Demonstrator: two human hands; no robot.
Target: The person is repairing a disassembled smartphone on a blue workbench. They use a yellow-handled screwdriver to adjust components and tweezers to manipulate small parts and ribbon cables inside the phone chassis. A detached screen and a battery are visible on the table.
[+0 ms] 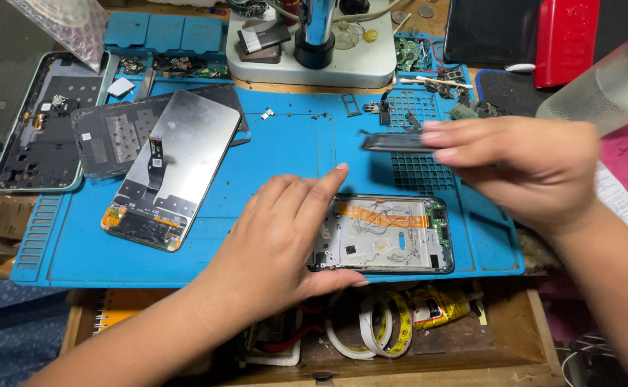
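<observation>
— What's closest to the camera?

— An open wooden drawer (pixel 500 337) under the mat's near edge, with rolls of tape (pixel 371 333) and a yellow glue tube (pixel 439 307) inside. Just above it, at the near edge of the blue mat (pixel 285 143), lies the opened phone frame (pixel 389 234), its long axis running left to right along that edge.

— Which hand is on it?

— The left hand (pixel 285 240). It clasps the frame's left end, thumb under the near side, fingers spread over the far side, pinning it flat. An orange ribbon cable (pixel 385 215) runs across the frame's inside.

— And the other hand?

— The right hand (pixel 521 168) hovers just beyond the frame's right end, fingertips pinched narrowly on a thin dark strip (pixel 392 141). The strip is held level, also left to right, parallel to the frame and a little farther from the person. So the frame lies toward the person and slightly left of that grip; the right hand is the nearer one to its free end.

— Any room around?

— The mat's middle, beyond the frame, is mostly bare. To the left a loose screen panel (pixel 170 168) lies tilted, and at the far left corner sits a phone back shell (pixel 45 122). Small parts (pixel 435 82) crowd the far right, and a microscope base (pixel 314 61) stands at the far edge.
</observation>
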